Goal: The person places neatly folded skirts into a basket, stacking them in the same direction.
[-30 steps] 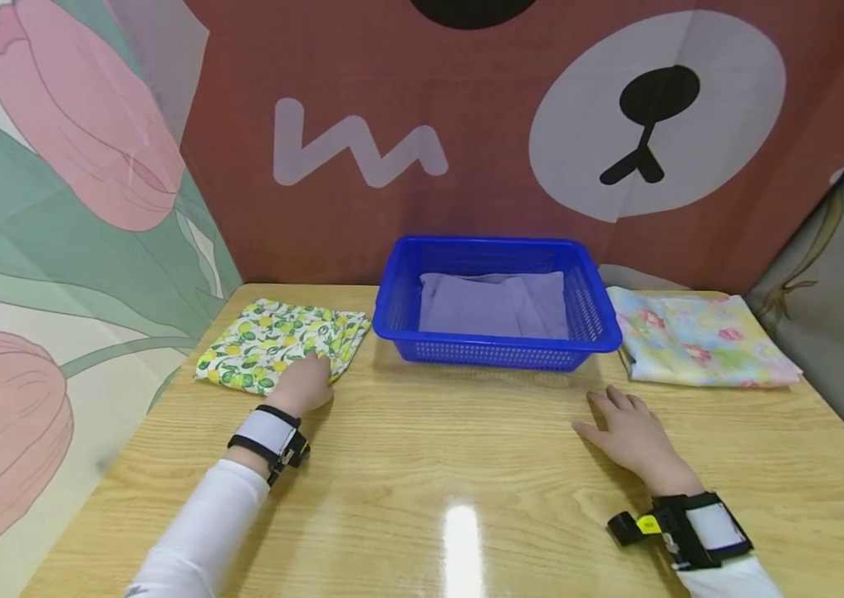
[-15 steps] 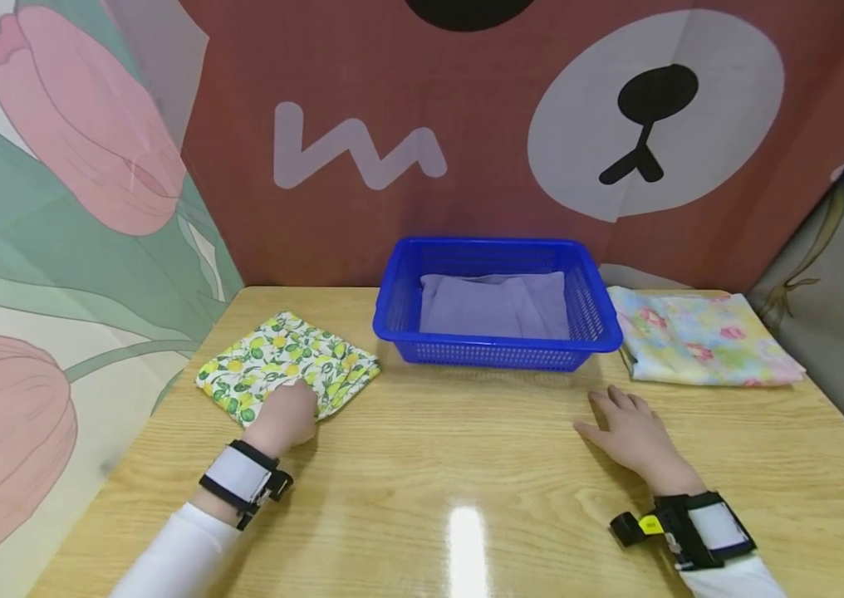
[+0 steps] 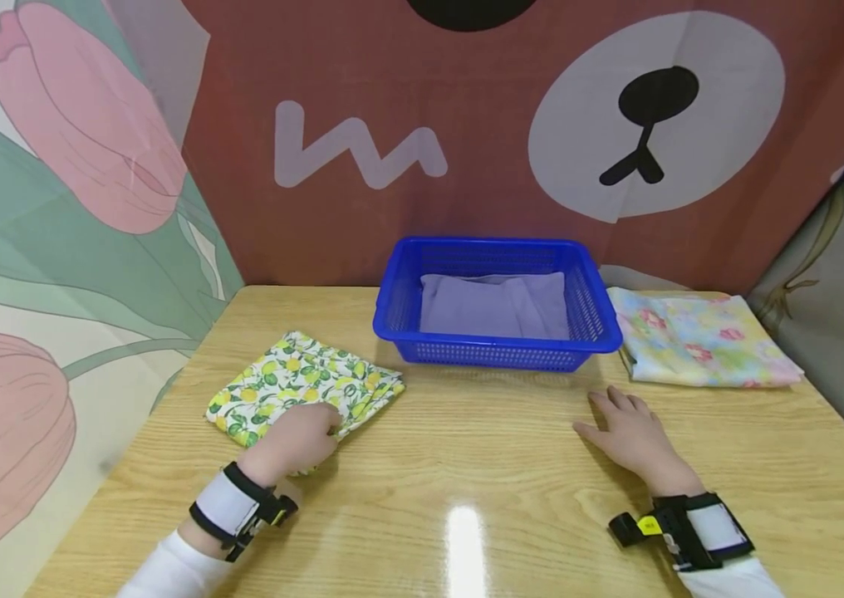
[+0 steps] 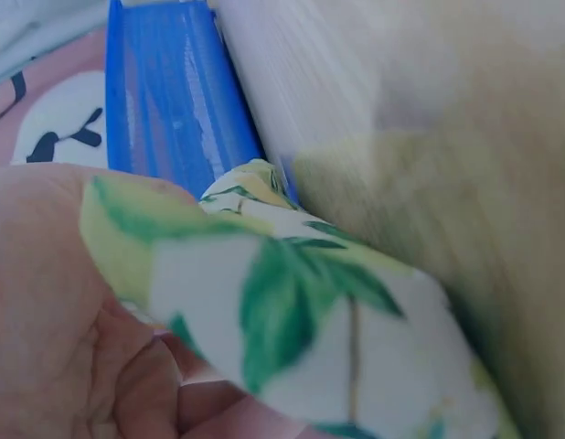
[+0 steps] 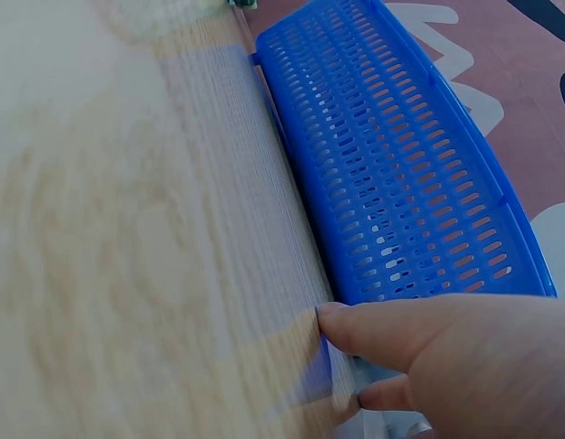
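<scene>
A folded white cloth (image 3: 302, 378) with a lemon and green leaf print lies on the left of the table. My left hand (image 3: 293, 440) grips its near edge. In the left wrist view the fabric (image 4: 301, 302) passes between the thumb side and the curled fingers (image 4: 205, 402), fingertips partly hidden. On the right, my right hand (image 3: 631, 432) rests on the tabletop with spread, relaxed fingers, holding nothing. Just beyond it lies a folded pastel floral cloth (image 3: 706, 340). From the right wrist view, the thumb (image 5: 374, 329) appears in front of the blue basket (image 5: 383, 165).
A blue perforated plastic basket (image 3: 497, 353) stands at the back middle of the wooden table (image 3: 452, 448), with a folded lilac cloth (image 3: 493, 307) inside. Behind it hangs a brown backdrop (image 3: 482, 191) with a bear face. A tulip-print sheet (image 3: 85, 149) covers the left side.
My left hand has drawn the lemon-print cloth toward me, and the cloth has turned, its right corner shifting nearer the basket's front. The right hand and basket have stayed in place.
</scene>
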Available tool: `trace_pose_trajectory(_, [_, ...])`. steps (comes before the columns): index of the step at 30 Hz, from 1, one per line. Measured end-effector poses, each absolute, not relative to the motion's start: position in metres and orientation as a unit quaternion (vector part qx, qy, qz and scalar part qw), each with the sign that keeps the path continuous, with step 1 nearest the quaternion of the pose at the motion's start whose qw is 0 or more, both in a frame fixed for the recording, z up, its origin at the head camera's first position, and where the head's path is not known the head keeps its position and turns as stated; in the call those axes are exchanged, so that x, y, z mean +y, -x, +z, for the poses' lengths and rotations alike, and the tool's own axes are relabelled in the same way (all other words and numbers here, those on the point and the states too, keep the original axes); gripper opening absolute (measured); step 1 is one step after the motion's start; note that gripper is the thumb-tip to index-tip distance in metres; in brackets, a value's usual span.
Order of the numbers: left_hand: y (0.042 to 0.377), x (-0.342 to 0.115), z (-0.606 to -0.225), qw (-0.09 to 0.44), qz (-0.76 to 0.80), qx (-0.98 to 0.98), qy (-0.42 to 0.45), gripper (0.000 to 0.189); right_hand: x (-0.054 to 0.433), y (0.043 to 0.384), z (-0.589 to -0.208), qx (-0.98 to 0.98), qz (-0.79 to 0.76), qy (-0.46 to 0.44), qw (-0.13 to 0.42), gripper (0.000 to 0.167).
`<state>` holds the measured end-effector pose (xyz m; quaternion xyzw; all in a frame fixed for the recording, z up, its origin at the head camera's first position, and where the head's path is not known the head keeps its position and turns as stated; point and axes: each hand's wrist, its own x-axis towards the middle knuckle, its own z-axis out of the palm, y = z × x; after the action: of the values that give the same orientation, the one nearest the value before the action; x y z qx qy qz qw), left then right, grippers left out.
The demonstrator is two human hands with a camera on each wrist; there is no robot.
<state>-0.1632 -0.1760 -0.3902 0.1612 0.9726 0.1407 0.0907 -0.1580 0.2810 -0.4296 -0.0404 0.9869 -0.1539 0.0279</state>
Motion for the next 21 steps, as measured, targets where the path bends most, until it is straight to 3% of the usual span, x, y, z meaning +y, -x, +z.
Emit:
trace_pose_trajectory(6, [0.15, -0.163, -0.388, 0.103, 0.159, 0.963, -0.194, 0.023, 0.282, 0.158, -0.431, 0.987, -0.155, 0.039, 0.027, 0.067])
trace_pose_trajectory(12, [0.15, -0.17, -0.381, 0.171, 0.204, 0.945, -0.189, 0.013, 0.282, 0.159, -0.432, 0.986, -0.159, 0.04, 0.027, 0.067])
trace_pose_trajectory(17, [0.175, -0.201, -0.375, 0.165, 0.198, 0.954, -0.151, 0.023, 0.283, 0.159, -0.434, 0.985, -0.164, 0.037, 0.029, 0.067])
trace_pose_trajectory(21, [0.203, -0.23, -0.371, 0.151, 0.137, 0.972, -0.114, 0.049, 0.284, 0.158, -0.435, 0.986, -0.163, 0.035, 0.027, 0.067])
